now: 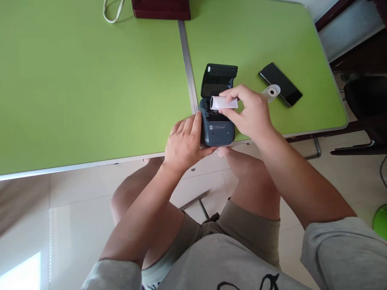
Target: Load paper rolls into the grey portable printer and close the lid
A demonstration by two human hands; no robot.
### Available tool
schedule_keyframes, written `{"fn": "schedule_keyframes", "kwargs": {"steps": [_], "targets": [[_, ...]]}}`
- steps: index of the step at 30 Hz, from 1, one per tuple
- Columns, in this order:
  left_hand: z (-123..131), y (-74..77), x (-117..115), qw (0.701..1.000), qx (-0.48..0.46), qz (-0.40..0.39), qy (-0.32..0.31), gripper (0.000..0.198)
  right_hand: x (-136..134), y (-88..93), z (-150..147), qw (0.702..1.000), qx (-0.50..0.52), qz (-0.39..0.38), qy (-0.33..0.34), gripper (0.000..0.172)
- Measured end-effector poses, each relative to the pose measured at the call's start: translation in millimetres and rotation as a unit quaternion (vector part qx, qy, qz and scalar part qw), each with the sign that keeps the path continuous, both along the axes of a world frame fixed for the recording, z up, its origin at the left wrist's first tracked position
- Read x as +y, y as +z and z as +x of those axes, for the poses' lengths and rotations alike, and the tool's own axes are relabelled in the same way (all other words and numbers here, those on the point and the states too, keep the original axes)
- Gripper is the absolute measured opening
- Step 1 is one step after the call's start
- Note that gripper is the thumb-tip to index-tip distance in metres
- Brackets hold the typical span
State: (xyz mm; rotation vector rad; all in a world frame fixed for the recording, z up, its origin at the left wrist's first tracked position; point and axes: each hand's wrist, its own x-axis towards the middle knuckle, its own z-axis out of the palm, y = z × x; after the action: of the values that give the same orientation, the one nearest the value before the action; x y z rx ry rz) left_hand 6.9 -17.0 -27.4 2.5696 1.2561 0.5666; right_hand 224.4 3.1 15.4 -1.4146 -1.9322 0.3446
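A small dark grey printer sits at the near edge of the green table, its black lid swung up and back. My left hand grips the printer's left side and front corner. My right hand pinches a white paper roll and holds it lying sideways just over the printer's uncovered paper bay.
A black phone lies to the right of the printer, with a second small white roll beside it. A dark red box and a pale cord sit at the far edge. A metal seam divides the tabletop. Black chair parts stand at right.
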Motion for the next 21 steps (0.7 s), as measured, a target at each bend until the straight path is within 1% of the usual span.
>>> {"fn": "schedule_keyframes", "kwargs": {"steps": [5, 9, 11, 14, 17, 19, 21], "targets": [[0.7, 2.9, -0.7, 1.000, 0.003, 0.000, 0.002, 0.107, 1.4, -3.9, -2.8, 1.000, 0.025, -0.005, -0.003, 0.029], [0.6, 4.1, -0.9, 1.000, 0.004, -0.012, 0.002, 0.106, 3.8, -10.6, -0.3, 0.999, 0.023, -0.026, -0.006, 0.018], [0.5, 4.1, -0.7, 1.000, 0.005, -0.014, 0.001, 0.106, 4.5, -11.2, 1.1, 0.999, 0.028, -0.026, 0.000, 0.013], [0.4, 3.3, -0.5, 1.000, 0.011, -0.014, 0.004, 0.108, 0.7, -6.9, 1.5, 0.999, 0.035, 0.010, 0.025, 0.011], [-0.1, 2.6, -1.0, 1.000, 0.004, -0.011, 0.008, 0.113, -11.8, -1.0, 0.3, 0.997, 0.038, 0.049, 0.038, 0.010], [-1.1, 2.9, -1.8, 1.000, -0.003, -0.003, -0.001, 0.107, -23.3, 1.1, -0.3, 0.997, 0.037, 0.048, 0.044, 0.009], [-2.6, 3.9, -2.9, 1.000, -0.004, 0.007, -0.012, 0.089, -33.3, 0.7, 0.5, 0.997, 0.023, 0.030, 0.065, 0.007]]}}
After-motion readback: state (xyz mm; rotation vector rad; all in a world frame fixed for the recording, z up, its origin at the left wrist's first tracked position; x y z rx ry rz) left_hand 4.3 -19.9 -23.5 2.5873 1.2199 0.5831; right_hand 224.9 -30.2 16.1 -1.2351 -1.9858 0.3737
